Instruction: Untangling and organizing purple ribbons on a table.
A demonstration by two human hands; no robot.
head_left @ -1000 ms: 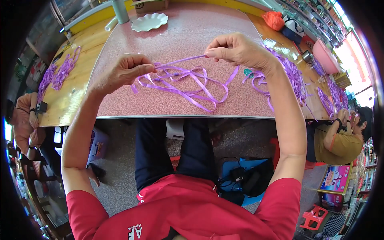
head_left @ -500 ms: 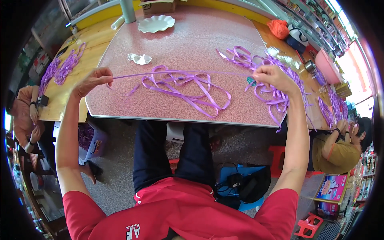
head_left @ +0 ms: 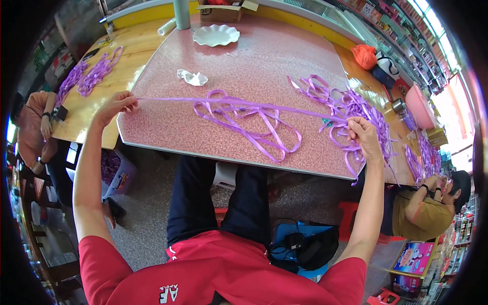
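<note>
A purple ribbon [head_left: 295, 109] is stretched nearly straight above the pink speckled table [head_left: 168, 127]. Its left end is pinched by my left hand [head_left: 118, 105], over the table's left corner. My right hand [head_left: 363, 133] closes on the other end, near the table's right edge and a little lower. Beneath the taut strip lies a loosely looped purple ribbon [head_left: 277, 152]. Close behind my right hand spreads a big tangled heap of purple ribbons [head_left: 356, 107], with a small teal item [head_left: 327, 122] at its edge.
A crumpled white tissue [head_left: 193, 78] and a white scalloped plate [head_left: 216, 35] lie farther back, near an open cardboard box [head_left: 219, 12] and a pale green cylinder [head_left: 181, 14]. Co-workers sit left [head_left: 38, 127] and right [head_left: 427, 213]; more ribbon bundles [head_left: 96, 73] lie on the wooden table.
My right hand has come down and slightly right, so the stretched ribbon now slopes toward it. My left hand has shifted a little left in view; the whole view has turned slightly.
</note>
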